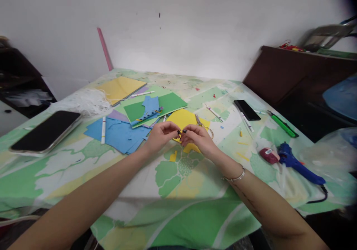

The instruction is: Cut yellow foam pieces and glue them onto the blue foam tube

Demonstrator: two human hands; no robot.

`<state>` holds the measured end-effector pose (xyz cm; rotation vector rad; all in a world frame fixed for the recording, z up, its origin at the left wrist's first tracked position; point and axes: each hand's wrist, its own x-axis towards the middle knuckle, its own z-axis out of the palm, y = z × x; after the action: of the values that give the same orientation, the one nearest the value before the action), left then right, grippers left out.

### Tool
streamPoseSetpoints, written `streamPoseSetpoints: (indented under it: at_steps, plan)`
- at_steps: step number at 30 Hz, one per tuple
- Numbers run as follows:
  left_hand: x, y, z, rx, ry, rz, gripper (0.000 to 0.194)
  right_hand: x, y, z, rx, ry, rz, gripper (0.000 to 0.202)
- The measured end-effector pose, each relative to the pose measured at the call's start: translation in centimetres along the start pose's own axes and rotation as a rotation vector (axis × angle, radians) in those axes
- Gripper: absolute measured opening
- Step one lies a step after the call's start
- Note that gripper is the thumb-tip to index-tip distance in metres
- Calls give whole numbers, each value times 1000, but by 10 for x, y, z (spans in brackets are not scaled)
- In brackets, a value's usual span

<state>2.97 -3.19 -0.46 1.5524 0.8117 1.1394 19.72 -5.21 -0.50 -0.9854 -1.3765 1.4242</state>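
Observation:
Over the middle of the table, my left hand (166, 133) and my right hand (198, 136) meet at the fingertips. Both are closed in a pinch, and whatever is between them is too small to make out. Beneath and behind them lies a yellow sheet (181, 117). Scissors (198, 120) with gold-coloured handles rest on that sheet, partly hidden by my right hand. A small yellow cut piece (173, 156) lies just in front of my hands. To the left, a blue cut-out (151, 105) with a dark-spotted strip lies on a green sheet (174, 102).
Blue sheets (122, 133), a marker (103, 130), white stringy material (83, 102) and a large phone (46, 132) are on the left. Rightward lie another phone (247, 110), a green cutter (283, 124), a dark red object (269, 155) and a blue glue gun (301, 168) with its cord.

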Motion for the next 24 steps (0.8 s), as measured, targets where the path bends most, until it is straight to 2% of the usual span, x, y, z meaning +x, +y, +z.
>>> streamPoseSetpoints:
  at_steps: [12, 19, 24]
  plan:
    - [-1, -1, 2, 9, -60, 11, 8, 0, 1, 2, -56, 7, -32, 6]
    - [-1, -2, 2, 72, -27, 73, 12, 0, 2, 2, -67, 14, -24, 5]
    - [-2, -2, 1, 117, -32, 90, 8, 0, 2, 2, -72, 15, -21, 4]
